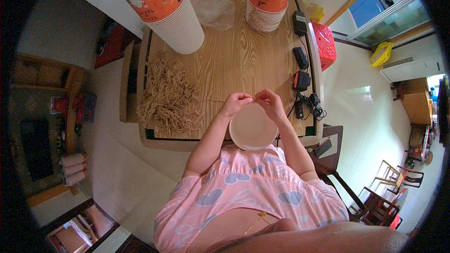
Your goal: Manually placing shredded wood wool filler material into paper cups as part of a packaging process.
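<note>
Bucket, 1, white: outer wall mostly hidden; mouth faces us, long axis near our sightline. Left hand, right hand pinch far rim; details we find indistinct.

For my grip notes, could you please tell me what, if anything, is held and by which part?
The left hand and right hand hold the white paper bucket at its far rim; anything finer pinched there is too small to tell.
</note>
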Motion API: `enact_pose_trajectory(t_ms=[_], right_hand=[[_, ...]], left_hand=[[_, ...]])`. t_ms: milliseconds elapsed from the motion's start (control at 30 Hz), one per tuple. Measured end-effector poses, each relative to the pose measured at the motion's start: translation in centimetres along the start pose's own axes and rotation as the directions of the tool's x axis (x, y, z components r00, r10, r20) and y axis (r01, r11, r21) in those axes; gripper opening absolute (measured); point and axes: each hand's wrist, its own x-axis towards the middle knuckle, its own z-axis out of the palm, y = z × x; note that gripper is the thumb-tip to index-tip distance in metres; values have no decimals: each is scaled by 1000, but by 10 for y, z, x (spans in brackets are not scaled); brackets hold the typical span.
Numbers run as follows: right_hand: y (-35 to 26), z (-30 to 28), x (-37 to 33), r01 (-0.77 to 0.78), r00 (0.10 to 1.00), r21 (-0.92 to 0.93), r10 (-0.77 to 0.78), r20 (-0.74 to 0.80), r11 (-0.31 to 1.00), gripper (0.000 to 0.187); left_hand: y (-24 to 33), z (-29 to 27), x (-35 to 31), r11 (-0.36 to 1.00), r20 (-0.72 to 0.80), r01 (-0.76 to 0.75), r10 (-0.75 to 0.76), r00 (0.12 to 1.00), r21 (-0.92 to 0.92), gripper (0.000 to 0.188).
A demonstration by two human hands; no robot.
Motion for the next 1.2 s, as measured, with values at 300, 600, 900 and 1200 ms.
enact_pose_trajectory(t_ms=[300, 600, 900, 1200], right_hand=[[-4, -3, -4, 21, 1000, 3, -21, -6, 1000, 8], [-24, -4, -13, -3, 999, -99, 7, 38, 995, 14], [-25, 2, -12, 46, 995, -123, -57, -84, 991, 8], [-13, 1, -8, 110, 990, -140, -121, -71, 984, 6]], left_hand=[[-1, -1, 2, 998, 46, 5, -3, 999, -57, 12], [-2, -3, 0, 998, 22, -6, 8, 1000, -59, 13], [0, -1, -1, 999, -10, -31, 31, 999, -16, 12], [13, 6, -6, 997, -55, -46, 50, 997, 58, 13]])
